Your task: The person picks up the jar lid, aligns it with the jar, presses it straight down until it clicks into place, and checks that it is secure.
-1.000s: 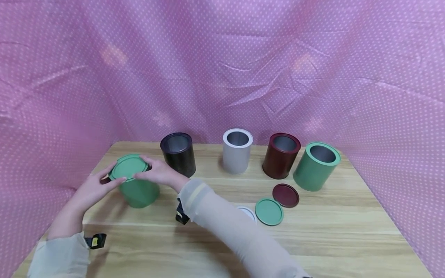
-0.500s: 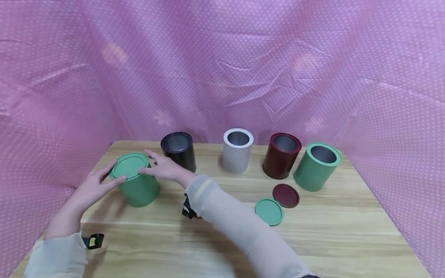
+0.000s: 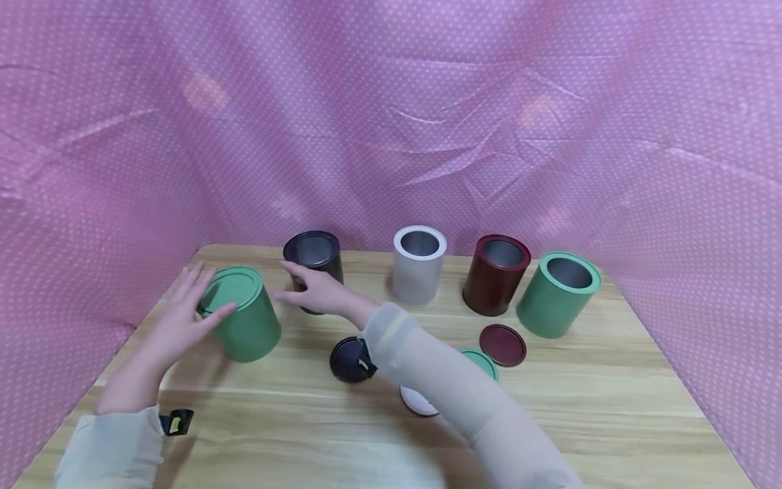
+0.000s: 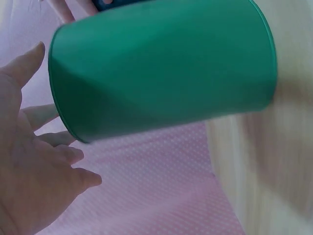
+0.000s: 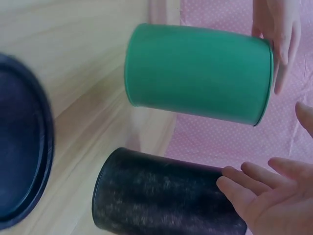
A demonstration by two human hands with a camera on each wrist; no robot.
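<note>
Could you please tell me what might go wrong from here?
The right hand, close to the black can, might knock it. The right sleeve, partly hiding the white lid, could drag it if lowered. The left hand, beside the lidded green can, might nudge it.

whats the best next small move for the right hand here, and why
Probably lower the right hand to the round black lid: the hand holds nothing, the lid lies on the wood-grain table, and the cylindrical black can stands open.
</note>
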